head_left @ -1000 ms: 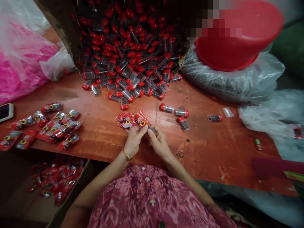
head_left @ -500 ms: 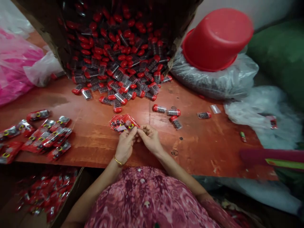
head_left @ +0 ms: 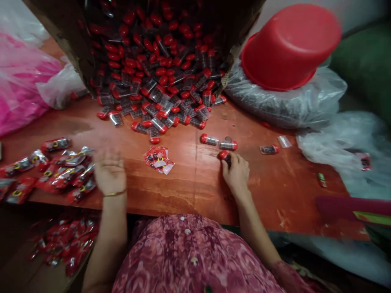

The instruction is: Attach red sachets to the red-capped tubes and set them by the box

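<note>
My right hand has its fingers closed around a small clear container with a red cap, which lies on the table. The cap shows beyond the fingertips, while the hand covers most of the body. My left hand, with a yellow bangle at the wrist, is over the table's left side, palm showing. Motion smears its fingers, but they look stretched out and I see nothing in them. Just left of it lies a pile of filled red packets. Between the hands sits a small fanned stack of red printed cards.
A large carton on its side spills many red-capped containers onto the table. Two more containers lie beyond my right hand. A red bucket stands upside down on a plastic sack. Below left is a box of packets.
My hands were together at the card stack and have moved apart. The left went to the packets on the left; the right went right and took hold of a red-capped container.
</note>
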